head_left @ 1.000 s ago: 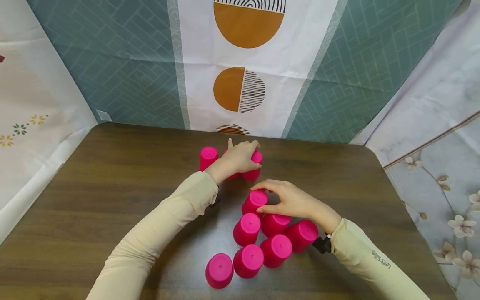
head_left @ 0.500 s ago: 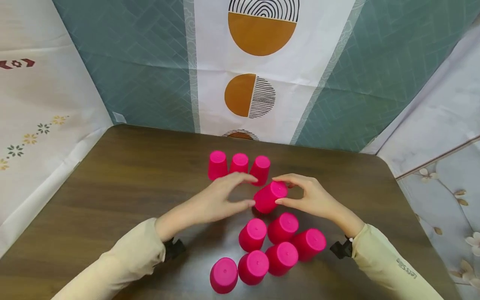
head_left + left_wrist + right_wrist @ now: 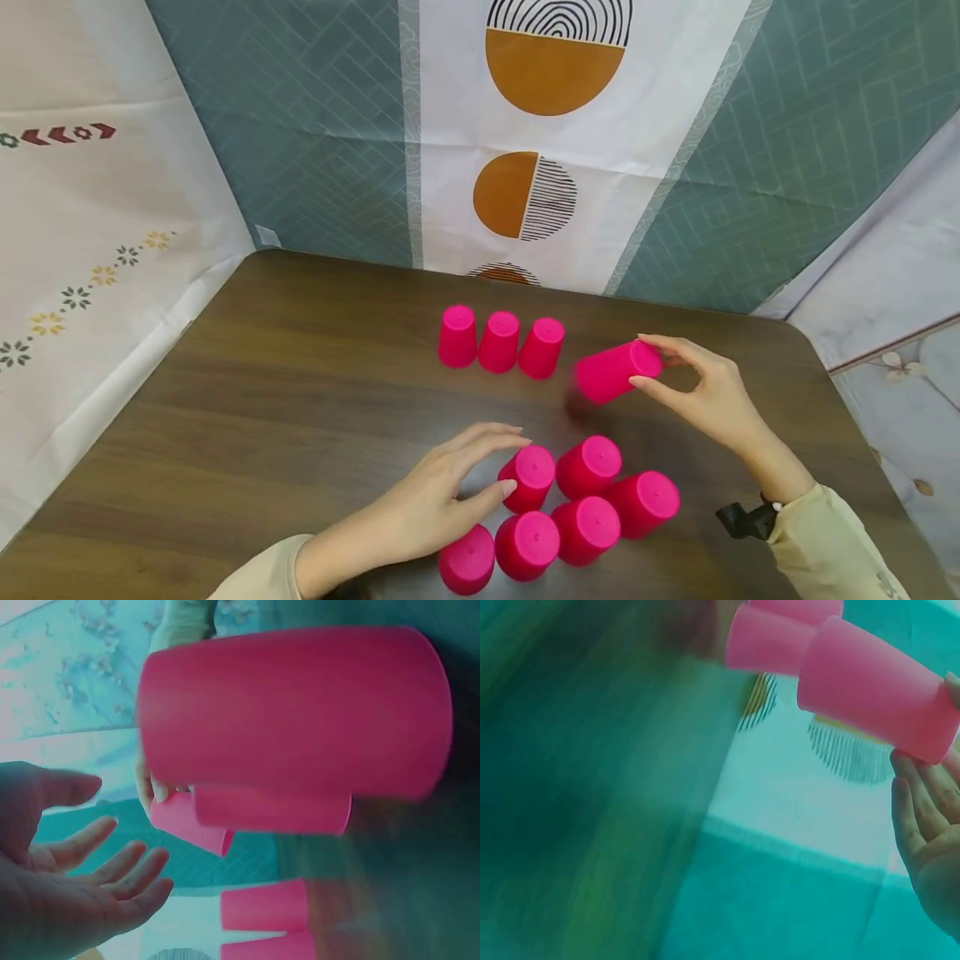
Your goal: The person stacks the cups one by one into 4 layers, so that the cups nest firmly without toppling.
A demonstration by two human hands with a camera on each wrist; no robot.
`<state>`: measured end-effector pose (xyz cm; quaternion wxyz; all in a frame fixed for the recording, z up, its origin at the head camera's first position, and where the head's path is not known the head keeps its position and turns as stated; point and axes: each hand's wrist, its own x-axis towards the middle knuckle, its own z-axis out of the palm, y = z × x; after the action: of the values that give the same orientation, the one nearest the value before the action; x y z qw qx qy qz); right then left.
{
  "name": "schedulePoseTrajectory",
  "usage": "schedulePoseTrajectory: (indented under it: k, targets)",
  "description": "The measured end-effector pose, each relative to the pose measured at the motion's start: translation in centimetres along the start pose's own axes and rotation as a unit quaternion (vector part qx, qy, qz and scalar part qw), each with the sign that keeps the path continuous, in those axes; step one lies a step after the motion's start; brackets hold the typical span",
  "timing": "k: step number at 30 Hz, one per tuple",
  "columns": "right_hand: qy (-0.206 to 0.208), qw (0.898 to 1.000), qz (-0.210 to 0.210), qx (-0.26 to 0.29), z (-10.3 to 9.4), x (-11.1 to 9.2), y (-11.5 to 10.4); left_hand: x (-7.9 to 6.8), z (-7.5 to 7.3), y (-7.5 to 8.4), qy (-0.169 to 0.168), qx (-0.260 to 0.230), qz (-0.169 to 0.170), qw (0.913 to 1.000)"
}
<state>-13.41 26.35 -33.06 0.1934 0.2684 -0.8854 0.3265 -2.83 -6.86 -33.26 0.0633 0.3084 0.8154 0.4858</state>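
Over the right-hand side of the dark wooden table [image 3: 315,358], the right hand [image 3: 720,396] has a pink cup [image 3: 609,373] in its grasp — thumb on one side, fingers on the other, clamped near the closed end. That held cup leans well over, its mouth end pointing left and down, a dark shadow on the wood beneath it. The right wrist view agrees: fingertips at one end of the cup, the rest of it reaching away from the palm.

Just left of it stands the far row, three pink cups [image 3: 498,342] upside down, side by side and close together.

Nearer the person, the left hand [image 3: 431,492] hovers with thumb and fingers apart, loosely curved about the left cup of the middle pair [image 3: 527,477]; whether the skin touches it, I can't tell. The left wrist view shows those fingers spread, nothing gripped between them. Beside that cup stands its partner [image 3: 588,467], and in front runs a slanting line of four cups [image 3: 587,531], all bottoms up.

Pale sleeves [image 3: 832,537] cover both forearms — a black device [image 3: 748,520] sits at the right wrist — and behind the table hangs a teal-and-white cloth [image 3: 453,200] with brown half-circles.
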Motion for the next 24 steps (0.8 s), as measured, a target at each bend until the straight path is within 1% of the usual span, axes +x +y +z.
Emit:
schedulePoseTrajectory:
  k: [2,4,6,8,10,12,14,17,19,21,24]
  targets:
    - [0.006,1.000,0.030,-0.005,-0.1,-0.1,0.6,0.2,0.3,-0.2,0.002,-0.007,-0.011,0.9999]
    - [-0.001,0.997,0.077,0.006,0.2,-0.2,1.2,0.4,0.4,-0.2,-0.004,0.007,-0.018,0.9998]
    - [-0.012,0.992,0.127,0.014,0.7,-0.2,2.1,0.5,0.3,-0.1,-0.018,0.042,-0.021,0.9987]
    - [-0.028,0.985,0.171,0.027,1.3,-0.1,2.7,0.6,0.2,0.1,-0.030,0.075,-0.015,0.9966]
    - [-0.043,0.979,0.198,0.036,1.9,0.2,3.2,0.9,0.3,0.1,-0.035,0.094,-0.005,0.9950]
    - [-0.057,0.976,0.207,0.044,2.6,0.6,3.7,1.5,0.4,-0.1,-0.044,0.089,0.001,0.9950]
    - [-0.067,0.975,0.208,0.045,3.1,1.1,4.0,2.2,0.5,-0.4,-0.057,0.074,0.000,0.9956]
    - [-0.071,0.980,0.182,0.029,3.8,1.5,4.2,3.2,0.6,-1.0,-0.082,0.053,-0.005,0.9952]
    - [-0.071,0.986,0.148,0.011,4.2,1.8,4.1,3.6,0.6,-1.3,-0.094,0.044,-0.018,0.9944]
    - [-0.071,0.991,0.110,0.004,4.6,2.0,4.0,3.7,0.5,-1.6,-0.099,0.040,-0.033,0.9937]
    - [-0.082,0.994,0.067,-0.001,5.1,2.2,3.8,3.5,0.5,-1.8,-0.104,0.034,-0.059,0.9923]
